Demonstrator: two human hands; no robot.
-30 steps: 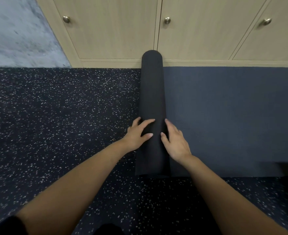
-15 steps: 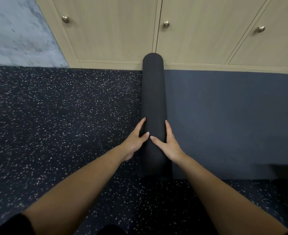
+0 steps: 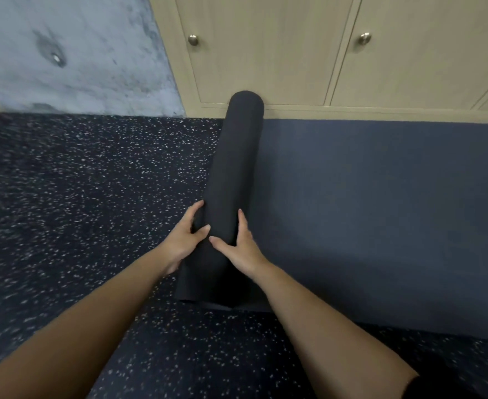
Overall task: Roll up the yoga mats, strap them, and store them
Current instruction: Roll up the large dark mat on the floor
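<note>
A dark yoga mat is partly rolled into a thick roll [image 3: 232,168] that lies on the floor and points away from me toward the cabinets. Its unrolled blue-grey part [image 3: 380,211] lies flat to the right. My left hand [image 3: 186,240] holds the roll's left side near its near end, thumb on top and fingers down the side. My right hand [image 3: 238,249] clasps the right side the same way, thumb across the top. The two thumbs almost meet. No strap is in view.
Light wooden cabinet doors [image 3: 265,53] with round metal knobs [image 3: 193,40] stand just beyond the roll's far end. A grey concrete wall [image 3: 64,53] is at the upper left. Dark speckled rubber floor [image 3: 78,197] spreads to the left and in front of me.
My hands have gone from lying flat on top of the roll to clasping its two sides. The view has shifted right and the roll's near end now leans left.
</note>
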